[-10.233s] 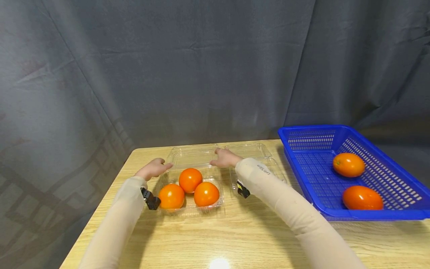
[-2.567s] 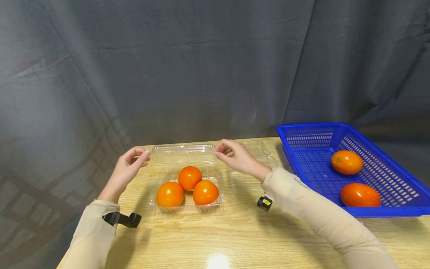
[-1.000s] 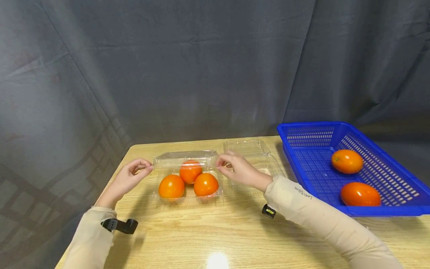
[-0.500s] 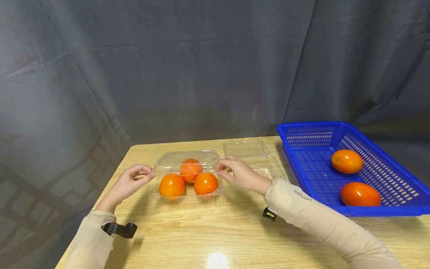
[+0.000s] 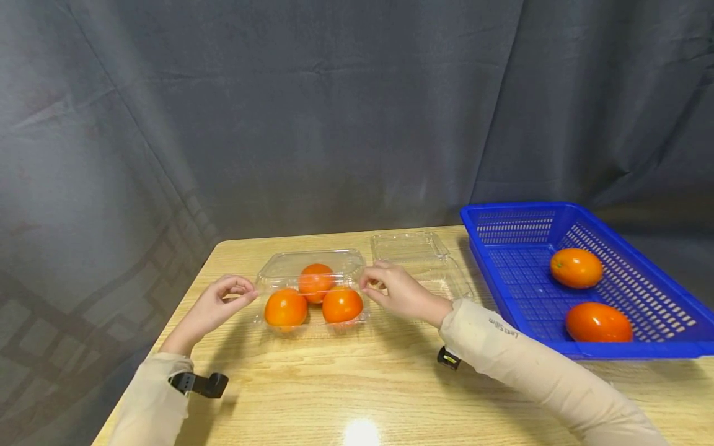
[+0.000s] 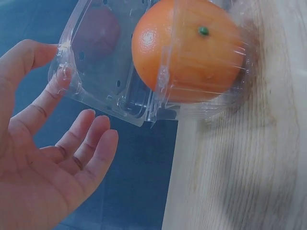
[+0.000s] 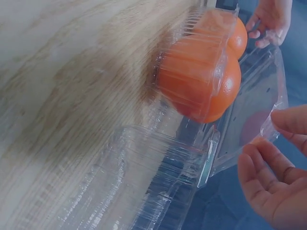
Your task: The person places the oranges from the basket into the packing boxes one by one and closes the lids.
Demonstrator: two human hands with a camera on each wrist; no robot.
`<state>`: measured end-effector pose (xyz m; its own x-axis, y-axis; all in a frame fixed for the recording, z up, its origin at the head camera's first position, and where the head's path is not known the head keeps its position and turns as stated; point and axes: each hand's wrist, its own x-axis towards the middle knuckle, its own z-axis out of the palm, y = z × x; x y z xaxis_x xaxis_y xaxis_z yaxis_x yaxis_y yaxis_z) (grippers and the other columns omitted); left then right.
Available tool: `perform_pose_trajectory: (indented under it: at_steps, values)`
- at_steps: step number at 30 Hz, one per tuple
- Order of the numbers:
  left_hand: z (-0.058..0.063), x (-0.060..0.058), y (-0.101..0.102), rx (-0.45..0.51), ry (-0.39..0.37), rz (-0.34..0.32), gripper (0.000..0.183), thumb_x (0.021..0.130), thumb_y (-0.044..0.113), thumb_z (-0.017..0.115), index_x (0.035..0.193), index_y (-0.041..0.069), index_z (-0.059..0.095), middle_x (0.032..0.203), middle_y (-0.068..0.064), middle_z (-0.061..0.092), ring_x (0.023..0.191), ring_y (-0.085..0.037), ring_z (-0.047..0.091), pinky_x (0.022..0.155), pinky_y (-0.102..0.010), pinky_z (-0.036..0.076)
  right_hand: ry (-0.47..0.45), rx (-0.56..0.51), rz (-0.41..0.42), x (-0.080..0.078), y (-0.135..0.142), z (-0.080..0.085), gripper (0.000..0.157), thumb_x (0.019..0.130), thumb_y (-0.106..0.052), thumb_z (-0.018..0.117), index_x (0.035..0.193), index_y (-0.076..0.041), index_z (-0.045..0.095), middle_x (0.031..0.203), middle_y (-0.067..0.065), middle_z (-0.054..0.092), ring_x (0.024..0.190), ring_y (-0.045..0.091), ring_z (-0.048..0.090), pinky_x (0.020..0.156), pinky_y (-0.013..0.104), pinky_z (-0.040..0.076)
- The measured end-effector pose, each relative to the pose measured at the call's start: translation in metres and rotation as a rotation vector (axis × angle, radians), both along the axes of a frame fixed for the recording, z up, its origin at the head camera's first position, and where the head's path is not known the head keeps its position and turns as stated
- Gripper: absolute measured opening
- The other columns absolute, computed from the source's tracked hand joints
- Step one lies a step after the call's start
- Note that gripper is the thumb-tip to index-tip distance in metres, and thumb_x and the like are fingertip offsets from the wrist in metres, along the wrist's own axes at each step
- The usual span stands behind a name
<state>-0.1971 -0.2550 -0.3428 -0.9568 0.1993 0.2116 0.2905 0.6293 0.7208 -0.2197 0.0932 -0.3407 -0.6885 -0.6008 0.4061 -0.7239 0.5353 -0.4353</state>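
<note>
Three oranges (image 5: 286, 308) sit in the base of a clear plastic clamshell box (image 5: 320, 331) on the wooden table. Its hinged lid (image 5: 287, 264) leans up and forward over them, partly raised. At the lid's left front corner, my left hand (image 5: 214, 306) pinches the edge between thumb and index finger; the left wrist view shows the other fingers (image 6: 103, 148) loosely bent. My right hand (image 5: 398, 291) pinches the right corner of the same lid, as the right wrist view confirms at the lid edge (image 7: 268, 120). A green stem mark shows on one orange (image 6: 192, 52).
Another clear clamshell box (image 5: 409, 246) lies unfolded to the right, partly behind my right hand. Beyond it stands a blue plastic basket (image 5: 504, 297) holding two oranges (image 5: 576, 268). A grey curtain (image 5: 334, 124) hangs behind the table (image 5: 312, 396).
Earlier the lid lay back flat behind the oranges with both hands reaching to it. Both hands have since raised it and swung it forward over the fruit; the last half second shows hardly any motion.
</note>
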Motion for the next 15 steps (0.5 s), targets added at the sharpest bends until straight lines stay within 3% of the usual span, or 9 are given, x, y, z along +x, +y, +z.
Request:
perform_pose_trajectory:
  at_steps: [11,15]
  values:
    - [-0.0019,0.0030,-0.0004,-0.021,-0.069,-0.024,0.018,0.090,0.019,0.061,0.099,0.004,0.061,0.106,-0.011,0.057,0.086,-0.008,0.055,0.071,-0.024,0.049,-0.015,0.046,0.007,0.0042,0.0006,-0.0022,0.003,0.086,-0.007,0.064,0.087,-0.008,0.061,0.090,0.003,0.061,0.089,0.017,0.060,0.081,0.033,0.053]
    - [-0.0041,0.0037,-0.0010,-0.012,-0.073,-0.037,0.018,0.090,0.019,0.061,0.098,0.003,0.060,0.104,-0.007,0.059,0.085,-0.008,0.056,0.070,-0.024,0.048,-0.014,0.055,0.005,0.0048,0.0000,-0.0038,0.004,0.086,-0.007,0.064,0.086,-0.009,0.061,0.090,0.002,0.063,0.088,0.016,0.060,0.082,0.031,0.052]
